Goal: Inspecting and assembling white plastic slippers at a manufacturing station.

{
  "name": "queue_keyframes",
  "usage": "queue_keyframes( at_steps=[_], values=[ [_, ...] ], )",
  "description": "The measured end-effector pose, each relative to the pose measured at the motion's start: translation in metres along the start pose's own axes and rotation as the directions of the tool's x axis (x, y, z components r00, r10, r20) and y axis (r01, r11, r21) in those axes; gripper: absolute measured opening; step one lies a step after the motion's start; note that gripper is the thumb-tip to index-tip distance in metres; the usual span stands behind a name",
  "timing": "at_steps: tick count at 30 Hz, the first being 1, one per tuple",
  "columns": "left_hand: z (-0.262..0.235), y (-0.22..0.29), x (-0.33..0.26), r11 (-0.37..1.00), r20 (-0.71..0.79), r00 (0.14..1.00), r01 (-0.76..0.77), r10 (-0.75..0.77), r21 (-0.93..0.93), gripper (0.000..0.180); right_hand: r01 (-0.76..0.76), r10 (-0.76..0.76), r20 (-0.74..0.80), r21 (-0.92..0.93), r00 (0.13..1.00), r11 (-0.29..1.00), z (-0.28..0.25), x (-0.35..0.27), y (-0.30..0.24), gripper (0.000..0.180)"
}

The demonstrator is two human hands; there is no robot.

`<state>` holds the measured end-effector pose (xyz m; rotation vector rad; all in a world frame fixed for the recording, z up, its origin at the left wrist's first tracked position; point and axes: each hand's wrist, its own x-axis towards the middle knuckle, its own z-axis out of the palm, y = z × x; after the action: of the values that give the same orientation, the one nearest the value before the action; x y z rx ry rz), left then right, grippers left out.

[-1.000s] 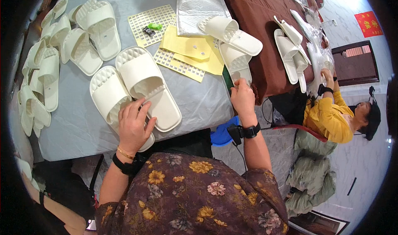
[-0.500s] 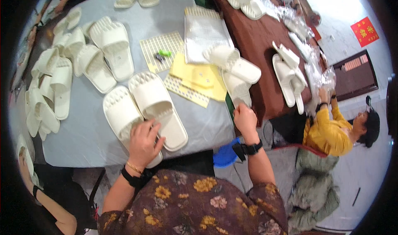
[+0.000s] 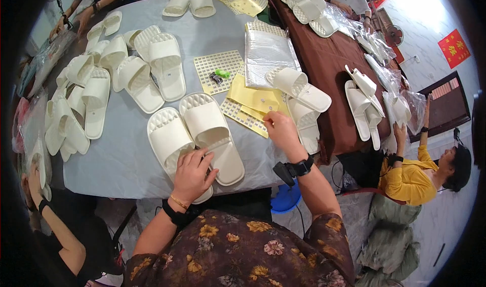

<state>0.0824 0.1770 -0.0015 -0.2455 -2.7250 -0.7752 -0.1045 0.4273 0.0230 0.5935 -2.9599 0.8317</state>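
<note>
White slide pair [image 3: 195, 137] is lying on the grey desk [image 3: 121, 160], nearest the person. Left hand [image 3: 193, 174] is pressing flat, fingers spread, on the pair's heel ends. Just right of the pair, right hand [image 3: 281, 130] is pinching the yellow sticker sheet [image 3: 253, 100], seemingly peeling a label; next calls for sticking it onto a slide.

Slipper pair [image 3: 195, 135] on table [image 3: 121, 160], sticker sheets [image 3: 248, 112] seemingly right.

Far left: loose white slippers [image 3: 96, 102] lay heaped on the grey table [image 3: 121, 160].
Right: a brown table [image 3: 331, 64] held bagged slippers [image 3: 390, 107].
Near right: a seated person in yellow [image 3: 410, 178].
</note>
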Motion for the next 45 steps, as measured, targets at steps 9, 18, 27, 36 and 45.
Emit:
queue_keyframes(
  at_steps=[9, 18, 27, 36, 45],
  values=[
    [-0.001, 0.0, -0.001, 1.0, 0.001, 1.0, 0.01, -0.01, 0.001, 0.043, 0.051, -0.051, 0.043, -0.001, 0.998, 0.999, 0.026, 0.004, -0.014, 0.01],
    [0.001, -0.001, 0.0, 1.0, 0.003, 1.0, 0.018, -0.018, -0.009, 0.044, 0.17, -0.171, 0.111, 0.018, 0.979, 0.985, 0.037, 0.052, -0.034, 0.012],
    [-0.004, 0.001, -0.001, 0.999, -0.008, 1.0, 0.029, -0.029, -0.019, 0.042, 0.287, -0.3, 0.091, 0.133, 0.95, 0.949, 0.083, 0.117, -0.065, 0.011],
    [-0.006, -0.001, -0.003, 0.999, -0.029, 0.999, 0.038, -0.038, 0.002, 0.04, 0.323, -0.327, 0.083, 0.053, 0.941, 0.945, 0.102, 0.13, -0.073, 0.01],
    [0.005, -0.003, -0.006, 0.999, -0.057, 0.998, 0.013, -0.015, -0.029, 0.04, 0.414, -0.409, 0.106, -0.034, 0.906, 0.91, 0.098, 0.132, -0.068, 0.008]
  ],
)
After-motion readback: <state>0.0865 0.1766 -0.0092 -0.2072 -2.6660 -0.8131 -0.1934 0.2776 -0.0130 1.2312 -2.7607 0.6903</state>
